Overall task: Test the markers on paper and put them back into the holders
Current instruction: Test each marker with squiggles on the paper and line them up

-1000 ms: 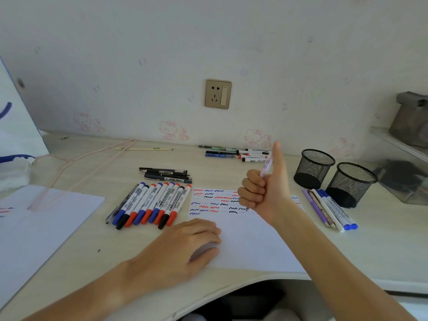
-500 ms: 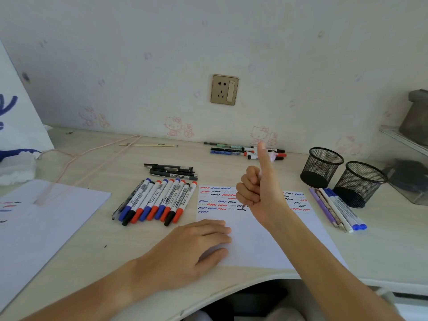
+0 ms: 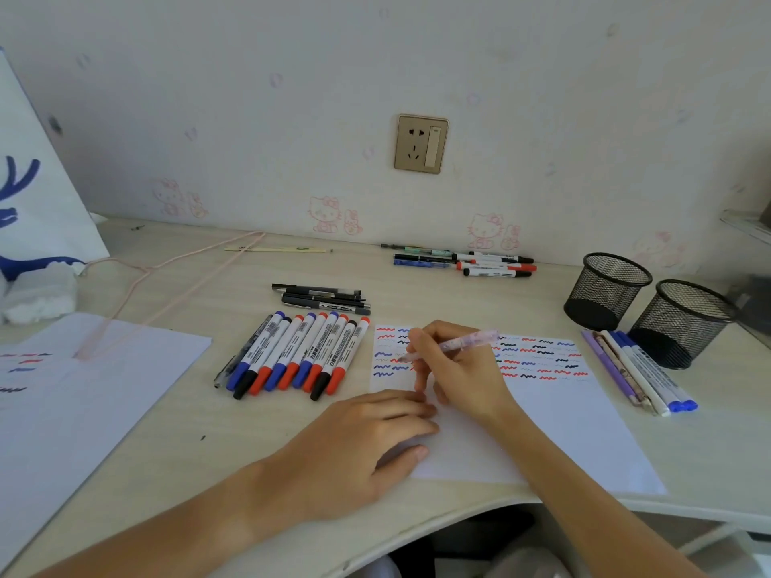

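Testing is the step in hand, judging by the nearest things: the left hand (image 3: 367, 435) lies flat with straight fingers on the lower left corner of the paper (image 3: 555, 427), pinning it to the desk (image 3: 258, 444), while just beyond it the right hand (image 3: 454, 369) pinches a pale purple patterned pen (image 3: 454, 345), slanted low with its tip on the sheet among the squiggles at the left. That sheet already carries rows of short red, blue and black wavy marks across its upper part, its lower half blank. To the left lies a row of capped markers (image 3: 300, 354) with red, blue and black caps; to the right, a small bunch of pens (image 3: 638, 371) beside two black mesh holders (image 3: 648, 304), both apparently empty. Further back, black pens (image 3: 321, 296) and another cluster (image 3: 463, 261) rest near the wall. Next, a short stroke, then likely a reach right toward the holders, well apart from the tip.
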